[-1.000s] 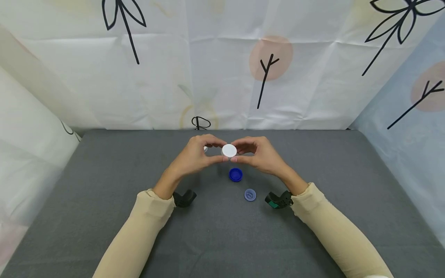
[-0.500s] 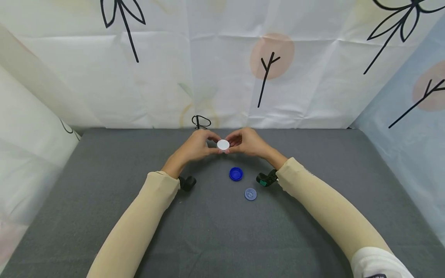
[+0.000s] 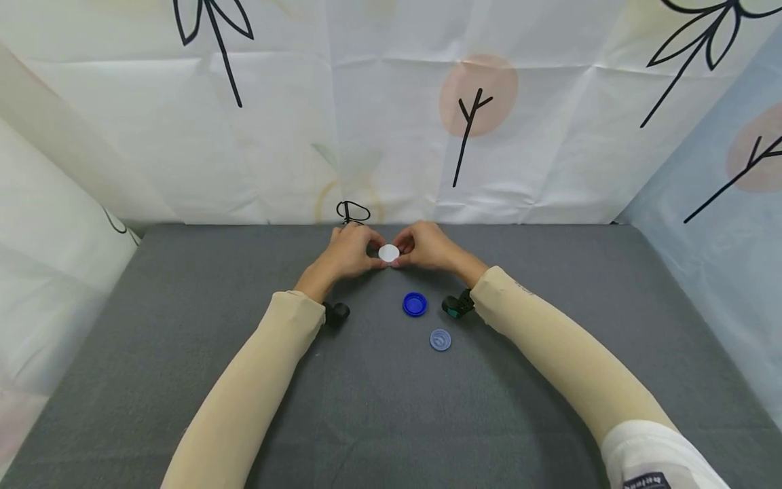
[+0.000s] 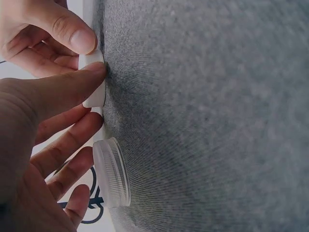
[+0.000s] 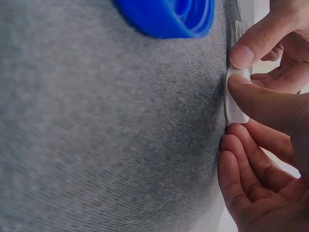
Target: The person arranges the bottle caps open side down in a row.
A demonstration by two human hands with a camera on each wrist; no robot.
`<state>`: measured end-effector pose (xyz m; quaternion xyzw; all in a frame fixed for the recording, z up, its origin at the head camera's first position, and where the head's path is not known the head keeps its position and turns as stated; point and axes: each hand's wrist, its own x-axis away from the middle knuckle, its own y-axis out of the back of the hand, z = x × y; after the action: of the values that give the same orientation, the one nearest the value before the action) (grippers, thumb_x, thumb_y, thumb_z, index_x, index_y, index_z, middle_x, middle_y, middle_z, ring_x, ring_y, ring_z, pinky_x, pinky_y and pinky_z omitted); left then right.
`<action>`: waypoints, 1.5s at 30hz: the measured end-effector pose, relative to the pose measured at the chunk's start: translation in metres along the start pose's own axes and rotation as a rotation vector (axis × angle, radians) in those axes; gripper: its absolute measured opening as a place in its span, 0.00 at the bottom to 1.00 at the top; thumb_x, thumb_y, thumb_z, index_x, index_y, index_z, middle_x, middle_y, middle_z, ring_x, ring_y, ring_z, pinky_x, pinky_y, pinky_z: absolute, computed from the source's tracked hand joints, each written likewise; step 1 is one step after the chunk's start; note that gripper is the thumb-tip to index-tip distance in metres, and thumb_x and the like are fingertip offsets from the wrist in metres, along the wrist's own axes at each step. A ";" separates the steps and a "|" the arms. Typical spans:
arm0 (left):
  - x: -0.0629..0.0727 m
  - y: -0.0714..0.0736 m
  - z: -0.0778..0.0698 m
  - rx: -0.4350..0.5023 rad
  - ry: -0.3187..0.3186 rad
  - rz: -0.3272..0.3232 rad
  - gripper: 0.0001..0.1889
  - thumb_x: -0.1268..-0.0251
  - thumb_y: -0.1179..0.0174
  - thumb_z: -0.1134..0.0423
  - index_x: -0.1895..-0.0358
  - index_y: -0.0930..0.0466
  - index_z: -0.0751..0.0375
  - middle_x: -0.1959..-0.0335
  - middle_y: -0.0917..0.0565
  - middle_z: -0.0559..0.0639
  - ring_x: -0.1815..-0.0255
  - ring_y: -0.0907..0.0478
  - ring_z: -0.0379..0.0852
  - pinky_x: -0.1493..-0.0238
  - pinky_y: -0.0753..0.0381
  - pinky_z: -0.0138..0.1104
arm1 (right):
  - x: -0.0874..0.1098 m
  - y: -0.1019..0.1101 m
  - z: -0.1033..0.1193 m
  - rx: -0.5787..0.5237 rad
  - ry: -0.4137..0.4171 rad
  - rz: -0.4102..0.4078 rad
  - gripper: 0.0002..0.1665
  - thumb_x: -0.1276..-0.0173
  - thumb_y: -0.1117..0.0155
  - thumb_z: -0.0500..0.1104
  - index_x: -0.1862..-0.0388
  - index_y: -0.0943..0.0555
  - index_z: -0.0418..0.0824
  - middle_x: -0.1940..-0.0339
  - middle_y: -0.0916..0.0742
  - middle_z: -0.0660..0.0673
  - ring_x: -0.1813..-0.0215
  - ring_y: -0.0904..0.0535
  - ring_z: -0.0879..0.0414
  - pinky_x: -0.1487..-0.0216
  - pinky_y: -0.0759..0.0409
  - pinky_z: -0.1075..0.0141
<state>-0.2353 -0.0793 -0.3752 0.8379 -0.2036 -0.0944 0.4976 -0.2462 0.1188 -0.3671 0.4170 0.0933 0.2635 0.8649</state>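
A white round bottle cap [image 3: 388, 253] lies flat, white top up, right at the grey table surface, between both hands. My left hand [image 3: 349, 252] pinches its left side with thumb and fingers. From the other side my right hand [image 3: 430, 247] pinches the same cap, thumb on its near edge. In the left wrist view, a clear ribbed plastic lid [image 4: 111, 171] stands beside the left fingers; the left hand hides it in the head view. The right wrist view shows the white cap's side [image 5: 236, 107] low against the cloth.
Closer to the body, a dark blue cap [image 3: 415, 304] lies with its hollow side up. A pale blue cap [image 3: 440, 339] sits just right of it, nearer still. Behind the grey table [image 3: 244, 272] hangs a white patterned cloth [image 3: 391, 122].
Both hands have moved away from the body and slightly left, bringing the white cap down to the table surface. The blue and pale blue caps have stayed put.
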 end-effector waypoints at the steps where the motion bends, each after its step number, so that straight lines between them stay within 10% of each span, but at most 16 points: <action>1: 0.000 0.000 0.000 -0.002 0.004 0.000 0.15 0.39 0.26 0.56 0.51 0.11 0.55 0.51 0.15 0.50 0.42 0.30 0.54 0.38 0.42 0.53 | -0.001 0.000 0.001 0.008 -0.003 0.002 0.18 0.41 0.20 0.40 0.54 0.11 0.34 0.61 0.10 0.44 0.57 0.15 0.52 0.53 0.18 0.61; 23: 0.019 0.000 -0.003 -0.019 -0.022 -0.139 0.23 0.40 0.25 0.53 0.44 0.14 0.60 0.51 0.18 0.54 0.42 0.31 0.57 0.44 0.37 0.53 | 0.013 0.001 0.001 -0.042 -0.012 -0.049 0.24 0.38 0.21 0.40 0.46 0.15 0.31 0.54 0.11 0.39 0.53 0.15 0.48 0.50 0.17 0.60; 45: 0.067 -0.031 -0.027 0.507 -0.124 -0.109 0.21 0.43 0.24 0.63 0.48 0.14 0.68 0.55 0.13 0.57 0.56 0.19 0.50 0.53 0.19 0.38 | 0.094 0.001 -0.029 -0.297 0.116 -0.071 0.22 0.38 0.24 0.34 0.45 0.16 0.29 0.53 0.11 0.36 0.54 0.15 0.47 0.51 0.17 0.57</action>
<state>-0.1578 -0.0742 -0.3859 0.9381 -0.2053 -0.1181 0.2526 -0.1781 0.1891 -0.3795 0.2653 0.1178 0.2675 0.9188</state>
